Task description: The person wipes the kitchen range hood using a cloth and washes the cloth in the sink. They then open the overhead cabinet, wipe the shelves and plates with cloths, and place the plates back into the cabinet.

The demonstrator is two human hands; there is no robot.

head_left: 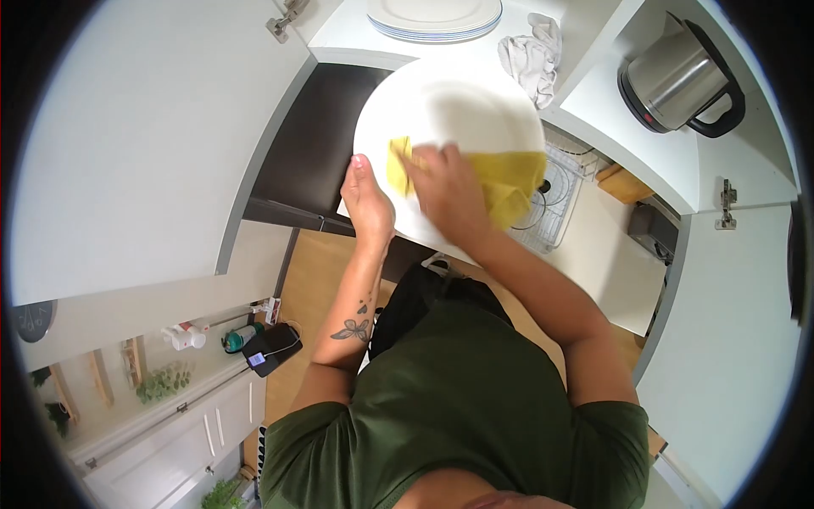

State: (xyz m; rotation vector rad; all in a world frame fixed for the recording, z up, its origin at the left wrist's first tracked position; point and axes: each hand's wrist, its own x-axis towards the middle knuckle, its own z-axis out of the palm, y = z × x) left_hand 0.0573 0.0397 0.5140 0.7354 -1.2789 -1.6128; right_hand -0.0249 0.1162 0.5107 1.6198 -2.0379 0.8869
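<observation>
A large white plate (441, 102) is held up in front of me, its face toward the camera. My left hand (370, 204) grips the plate's left rim, thumb on the face and the other fingers hidden behind. A yellow cloth (513, 182) is bunched in my right hand (449, 191), which presses it against the lower part of the plate. Part of the cloth pokes out left of the fingers, and the rest hangs to the right over the rim. My right fingers are slightly blurred.
Stacked plates (437, 19) and a crumpled white cloth (534, 59) lie on the cabinet shelf ahead. A steel kettle (678, 76) stands in the right compartment. Below it is a clear dish rack (555, 199). Open cabinet doors flank me, the left door (161, 144) and right door (729, 339).
</observation>
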